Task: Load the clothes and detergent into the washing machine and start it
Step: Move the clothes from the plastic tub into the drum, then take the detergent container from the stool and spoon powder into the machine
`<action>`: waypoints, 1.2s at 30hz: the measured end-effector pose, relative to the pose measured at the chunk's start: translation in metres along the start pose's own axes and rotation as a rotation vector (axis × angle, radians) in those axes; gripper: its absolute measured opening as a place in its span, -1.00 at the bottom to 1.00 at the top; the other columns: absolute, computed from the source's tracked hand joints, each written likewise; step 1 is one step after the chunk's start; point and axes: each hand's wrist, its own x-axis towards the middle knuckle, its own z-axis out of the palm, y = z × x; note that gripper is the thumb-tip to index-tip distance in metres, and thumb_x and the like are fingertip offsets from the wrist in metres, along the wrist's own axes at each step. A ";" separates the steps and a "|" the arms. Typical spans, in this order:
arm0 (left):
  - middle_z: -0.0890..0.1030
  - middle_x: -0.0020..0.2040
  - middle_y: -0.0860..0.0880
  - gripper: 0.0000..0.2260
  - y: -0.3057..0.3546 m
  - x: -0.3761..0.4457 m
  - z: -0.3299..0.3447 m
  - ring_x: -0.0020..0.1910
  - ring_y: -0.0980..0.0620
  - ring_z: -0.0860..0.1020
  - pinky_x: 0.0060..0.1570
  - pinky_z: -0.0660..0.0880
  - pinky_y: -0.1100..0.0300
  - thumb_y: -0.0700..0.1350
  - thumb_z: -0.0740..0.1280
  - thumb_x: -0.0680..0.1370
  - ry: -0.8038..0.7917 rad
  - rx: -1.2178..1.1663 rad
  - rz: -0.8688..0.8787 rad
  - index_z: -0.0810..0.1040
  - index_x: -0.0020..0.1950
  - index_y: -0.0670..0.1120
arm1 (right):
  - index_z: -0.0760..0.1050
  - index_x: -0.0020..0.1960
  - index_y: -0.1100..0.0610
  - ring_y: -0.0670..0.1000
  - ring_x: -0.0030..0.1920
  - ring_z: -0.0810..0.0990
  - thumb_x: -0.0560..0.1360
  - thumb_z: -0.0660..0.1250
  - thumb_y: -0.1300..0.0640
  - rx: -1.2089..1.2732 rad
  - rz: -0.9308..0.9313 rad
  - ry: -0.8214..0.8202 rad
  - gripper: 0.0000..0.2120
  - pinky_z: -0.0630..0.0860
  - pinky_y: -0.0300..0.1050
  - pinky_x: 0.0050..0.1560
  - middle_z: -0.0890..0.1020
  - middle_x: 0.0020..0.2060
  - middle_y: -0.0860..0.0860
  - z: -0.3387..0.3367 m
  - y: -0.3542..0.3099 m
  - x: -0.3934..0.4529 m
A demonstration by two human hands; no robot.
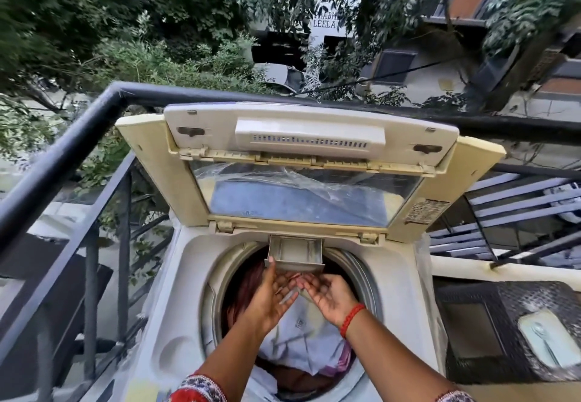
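The washing machine (195, 276) is cream and worn, its lid (308, 162) standing up. Clothes (301, 338), white and dark red, fill the round tub. A small drawer (295, 252) sticks out at the tub's back edge. The left hand (272, 291) and right hand (330, 299) reach under it, palms up, fingers straight and loosely apart.

Washing machines: one (188, 276), top-loading, on a balcony.
Lids: one (301, 162), raised, in two hinged panels.
Detergent drawers: one (295, 252), at the drum's back rim.
Hands: two, left (272, 294) and right (330, 296), under the drawer.
Red bracelets: one (352, 320), on the right wrist.
Clothes in drum: a heap (301, 338), number unclear.
Parked cars: one (283, 76), below the black railing (78, 137).
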 end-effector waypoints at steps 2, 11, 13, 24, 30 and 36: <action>0.72 -0.08 0.01 -0.49 -0.001 -0.004 0.002 0.07 0.04 0.60 0.26 0.44 0.09 0.29 0.18 0.53 0.011 0.060 0.021 0.59 0.12 -0.12 | 0.48 0.01 0.40 0.14 -0.32 0.69 0.60 0.11 0.29 -0.051 -0.019 -0.018 -0.78 0.66 -0.02 -0.26 0.67 -0.31 0.25 0.000 -0.001 -0.004; 0.60 -0.07 -0.13 -0.51 -0.023 -0.022 0.052 -0.18 0.01 0.55 -0.26 0.48 0.23 0.23 0.27 0.51 -0.031 0.370 0.115 0.53 0.15 -0.18 | 0.47 0.00 0.21 0.01 -0.37 0.64 0.61 0.17 0.27 -0.214 -0.297 -0.017 -0.89 0.59 -0.23 -0.39 0.60 -0.21 0.15 -0.027 -0.030 -0.079; 0.60 -0.20 -0.15 -0.56 -0.027 -0.024 0.083 -0.35 0.02 0.52 -0.41 0.42 0.24 0.17 0.33 0.51 -0.072 0.466 0.185 0.54 0.04 -0.23 | 0.47 -0.01 0.20 0.00 -0.37 0.64 0.58 0.22 0.29 -0.175 -0.393 -0.019 -0.93 0.57 -0.23 -0.38 0.62 -0.24 0.13 -0.044 -0.045 -0.100; 0.64 -0.33 -0.04 -0.75 -0.146 -0.058 0.293 -0.33 0.04 0.61 -0.27 0.54 0.17 0.06 0.38 0.52 -0.566 0.994 0.315 0.59 -0.21 -0.10 | 0.50 0.03 0.21 0.02 -0.25 0.61 0.57 0.27 0.27 0.007 -0.752 0.279 -0.93 0.56 -0.25 -0.26 0.63 -0.14 0.17 -0.228 -0.121 -0.183; 0.65 -0.34 -0.07 -0.70 -0.253 0.000 0.375 -0.25 -0.13 0.65 -0.08 0.61 -0.05 0.15 0.39 0.46 -0.583 1.327 0.290 0.56 -0.35 -0.03 | 0.50 0.02 0.22 0.07 -0.25 0.57 0.55 0.28 0.29 0.124 -0.724 0.429 -0.93 0.50 -0.15 -0.20 0.62 -0.23 0.13 -0.360 -0.166 -0.165; 0.70 -0.17 -0.14 -0.65 -0.325 0.072 0.447 -0.10 -0.13 0.66 -0.04 0.58 0.04 0.19 0.34 0.49 -0.517 1.665 0.413 0.66 -0.14 -0.09 | 0.53 -0.02 0.25 -0.13 -0.52 0.52 0.52 0.29 0.36 0.096 -0.691 0.576 -0.92 0.38 -0.34 -0.56 0.57 -0.31 0.14 -0.473 -0.215 -0.119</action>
